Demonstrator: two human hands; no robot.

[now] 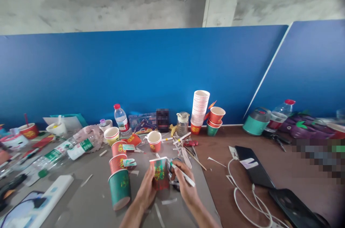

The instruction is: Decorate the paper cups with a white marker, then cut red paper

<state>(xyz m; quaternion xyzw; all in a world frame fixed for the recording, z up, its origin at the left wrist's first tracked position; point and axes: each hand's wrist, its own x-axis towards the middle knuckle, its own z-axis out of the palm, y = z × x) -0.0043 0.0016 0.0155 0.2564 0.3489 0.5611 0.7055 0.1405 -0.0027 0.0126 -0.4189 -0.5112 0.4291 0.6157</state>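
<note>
In the head view, my left hand (146,187) is closed around the side of a paper cup (161,174). The cup is red with gold lettering, and its upper part is coloured green. My right hand (185,184) grips a white marker (188,179), its green tip close to the cup's right side. Left of my hands a mostly green paper cup (119,187) lies in line with red paper cups (117,164). Behind the held cup stands an upright red cup (154,144). Scissors-like dark metal behind my right hand is partly hidden.
A tall stack of paper cups (200,109) stands at the back beside a glass jar (182,123). Plastic bottles (81,149) lie at left; a power strip (55,199) is nearer. Black phones (253,166) and white cables (235,195) lie at right. A blue partition (161,69) rises behind.
</note>
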